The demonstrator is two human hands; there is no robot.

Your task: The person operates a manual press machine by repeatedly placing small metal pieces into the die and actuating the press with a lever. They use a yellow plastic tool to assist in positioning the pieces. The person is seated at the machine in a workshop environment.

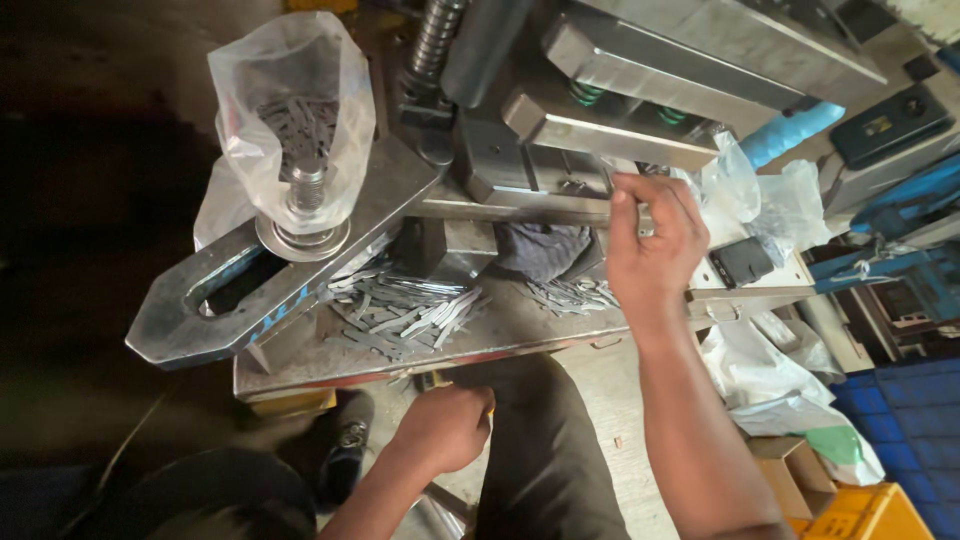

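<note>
Nearest the camera, my left hand sits low beneath the front edge of the table, fingers clenched around something with a yellow tip; what it is I cannot tell. Above it, on the steel table, loose flat metal strips lie in a heap, with a smaller scatter to the right beside a dark cloth. My right hand reaches up to the press die, fingers pinched at the slot edge, apparently on a small strip piece, though the part itself is mostly hidden. Judgement: feeding well here means keeping fingertips outside the die opening, seating the piece square against the stop, and working the left hand only once the right is clear. Left of the die, a thick slotted clamp plate is bolted down, a clear plastic bag draped over its stud. Farther right, white bags and blue crates.
</note>
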